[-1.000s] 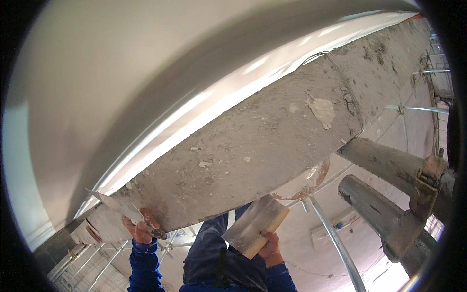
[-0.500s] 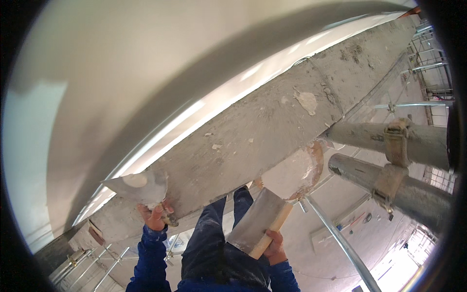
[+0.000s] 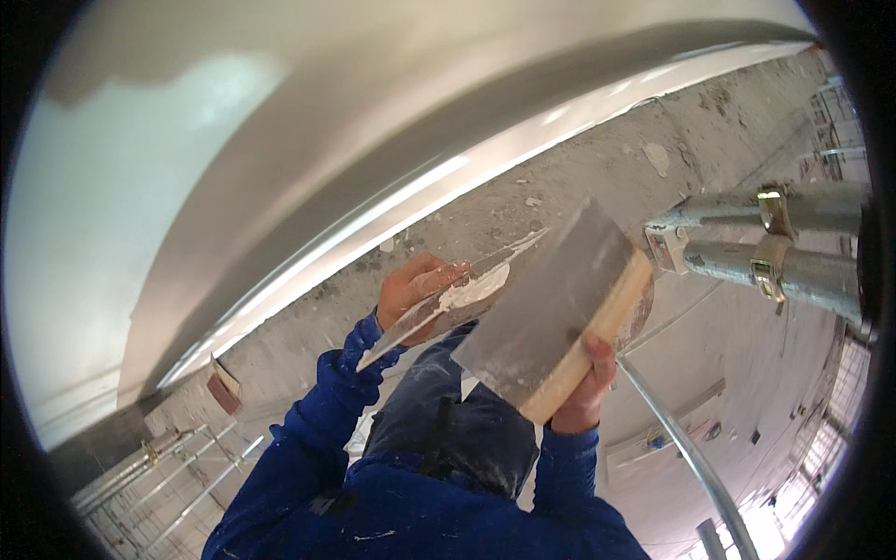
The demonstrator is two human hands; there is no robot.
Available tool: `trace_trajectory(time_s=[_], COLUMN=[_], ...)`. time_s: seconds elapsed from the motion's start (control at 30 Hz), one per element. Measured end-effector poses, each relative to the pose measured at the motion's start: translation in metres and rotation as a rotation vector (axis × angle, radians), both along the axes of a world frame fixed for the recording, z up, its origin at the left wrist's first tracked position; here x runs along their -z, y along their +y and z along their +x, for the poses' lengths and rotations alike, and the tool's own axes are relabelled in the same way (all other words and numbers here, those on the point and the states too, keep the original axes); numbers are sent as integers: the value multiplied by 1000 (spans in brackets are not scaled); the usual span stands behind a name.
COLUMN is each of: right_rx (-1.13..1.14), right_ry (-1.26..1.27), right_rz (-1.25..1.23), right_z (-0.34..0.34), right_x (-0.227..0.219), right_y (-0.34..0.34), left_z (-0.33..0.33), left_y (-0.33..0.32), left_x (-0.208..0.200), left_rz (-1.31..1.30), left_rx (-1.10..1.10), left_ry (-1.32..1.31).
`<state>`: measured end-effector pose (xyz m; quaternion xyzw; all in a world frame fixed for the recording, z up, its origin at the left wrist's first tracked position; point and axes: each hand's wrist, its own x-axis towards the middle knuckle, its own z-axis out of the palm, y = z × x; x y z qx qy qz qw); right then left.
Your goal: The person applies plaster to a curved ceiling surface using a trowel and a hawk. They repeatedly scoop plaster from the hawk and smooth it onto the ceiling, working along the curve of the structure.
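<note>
My left hand point(image 3: 418, 291) is closed around a wide putty knife point(image 3: 397, 338), whose handle is mostly hidden by the fingers. The blade is tilted nearly edge-on and carries a smear of white plaster point(image 3: 481, 286). In my right hand point(image 3: 586, 387) is a broad rectangular scraper point(image 3: 551, 303) with a flat grey metal blade and a pale wooden grip along one long side. My fingers press on that wood. The scraper's blade is raised close beside the putty knife; whether the two touch, I cannot tell.
Beyond my hands runs a dusty plank point(image 3: 523, 191) with dried plaster bits, along a smooth pale wall point(image 3: 308, 121). Thick scaffold tubes with clamps point(image 3: 773, 252) jut in at right. A thin metal pole point(image 3: 677, 434) slants at lower right. A reddish-brown block point(image 3: 223, 392) lies at left.
My left hand has moved right and upward with the putty knife, turning its blade nearly edge-on. My right hand has raised the scraper toward it. The view has shifted too.
</note>
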<state>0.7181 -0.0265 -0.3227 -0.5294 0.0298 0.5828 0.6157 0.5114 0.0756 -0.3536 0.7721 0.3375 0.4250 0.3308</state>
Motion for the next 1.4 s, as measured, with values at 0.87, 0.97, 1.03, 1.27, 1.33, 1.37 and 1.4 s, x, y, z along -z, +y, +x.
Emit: trace_trajectory(time_s=[0.87,0.97,1.03,1.27,1.33,1.37,1.4], right_rx=[666,668,733,788,827,843,858], right_ry=[-691,-695,-581,-343,-448,-456,-464], right_rz=[276,133,140,-39,-194,-209,-224], right_z=[202,212,225,315,301,307,311], right_x=[24,44,70,198,159,160,160], right_y=[370,408,435,507,504,504,505], left_z=[-25,-25,-25,-30,-27,-27,-26], left_y=[31,27,25,21,25,23,22], left_x=[32,27,24,31,25,27,28], left_rz=[-986,-1013,-1068,-1140,-1129,-1128,-1127], left_rx=[12,-71,-109,-204,-185,-201,-218], left_ry=[-344,-322,-309,-250,-240,-246,-253])
